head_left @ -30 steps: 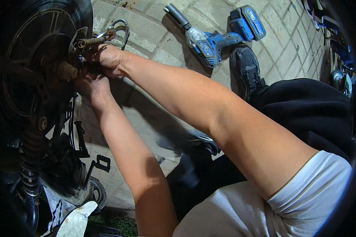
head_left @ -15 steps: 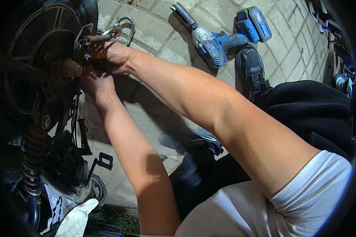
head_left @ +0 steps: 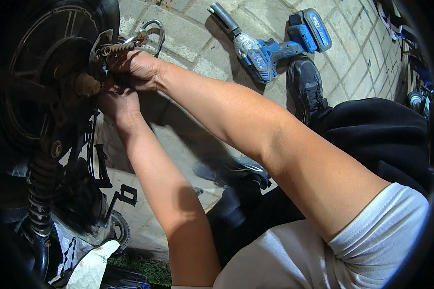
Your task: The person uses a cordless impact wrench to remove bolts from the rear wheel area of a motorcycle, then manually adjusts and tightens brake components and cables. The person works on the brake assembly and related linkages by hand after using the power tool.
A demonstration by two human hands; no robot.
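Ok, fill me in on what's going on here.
Beside a dark wheel, someone has both hands close together: the right hand by a coiled spring, the left hand near a brownish cap. What they grip is too dark to tell. A blue power tool lies on the paving.

Pale brick paving point(head_left: 349, 67) — brightly lit, partly shaded — with greenery point(head_left: 147, 270) beside it.

White lettering point(head_left: 316, 22) — tool btry point(head_left: 309, 31)

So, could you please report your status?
Left hand and right hand together beside wheel, grip hidden. Spring near right hand. Driver on paving, clear of hands.
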